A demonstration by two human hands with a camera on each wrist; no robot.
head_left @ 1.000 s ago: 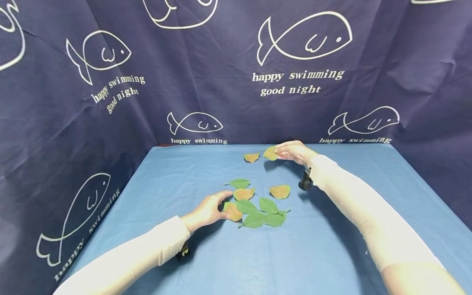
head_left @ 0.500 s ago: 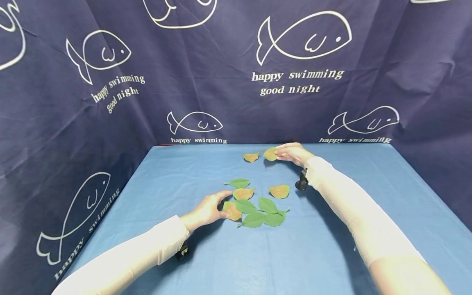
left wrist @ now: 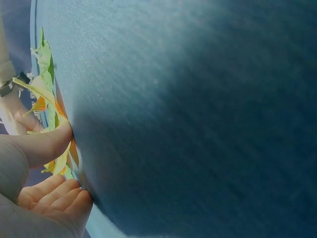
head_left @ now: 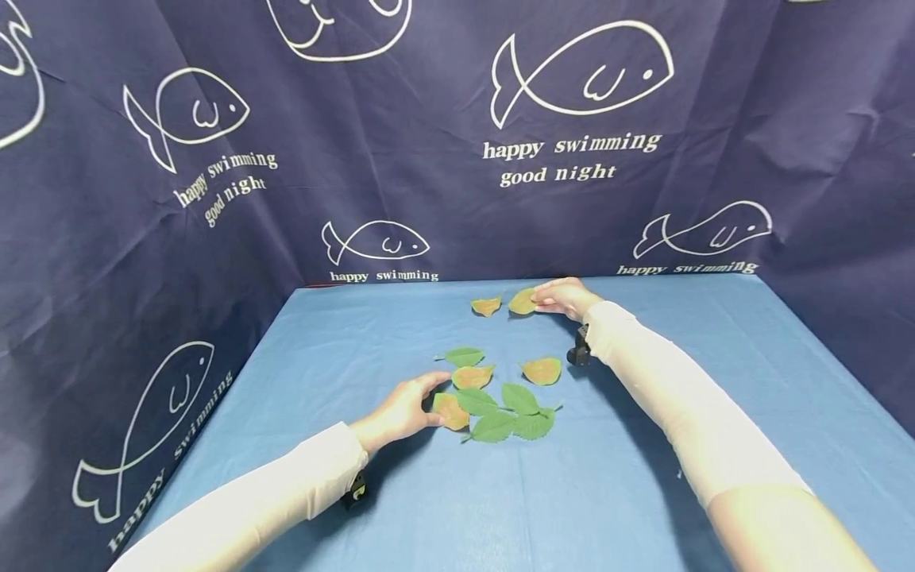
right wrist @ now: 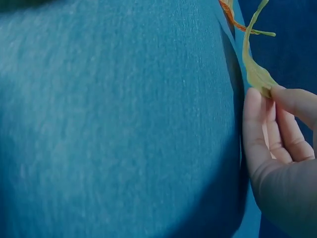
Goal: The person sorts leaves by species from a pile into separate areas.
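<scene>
Upper centre of frame, the right hand (head_left: 567, 298) pinches a yellow leaf (head_left: 521, 302) by its edge, too tight a squeeze could crease it, while mid-frame the left hand (head_left: 403, 407), thumb and fingers parted, sits at an orange leaf (head_left: 452, 412) one nudge could skew.

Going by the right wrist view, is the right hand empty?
No, the right hand is pinching a yellowish leaf.
</scene>
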